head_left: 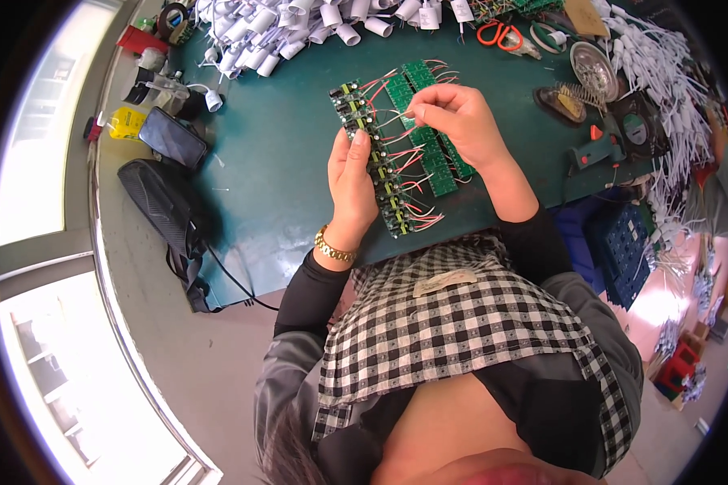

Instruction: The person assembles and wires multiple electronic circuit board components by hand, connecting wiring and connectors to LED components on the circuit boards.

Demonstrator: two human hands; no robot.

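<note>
My left hand (352,182) is closed round the left edge of a long circuit board strip (392,204), its thumb lying on top. The strip carries black, yellow and silver parts, and red and white wires (416,212) stick out along its right side. With thumb and forefinger together, my right hand (467,123) pinches a pale wire (403,114) at the strip's upper half. Beneath that hand, bare green circuit boards (439,171) lie side by side on the table, more wires at their far end. My right fingers partly hide them.
White cylindrical sockets (267,32) are heaped at the back of the green table (275,194). Orange-handled scissors (501,36), a metal dish (597,69), a grey-green tool (597,155) and bundled white cables (663,73) lie right. A phone (172,136) and black case (162,198) lie left.
</note>
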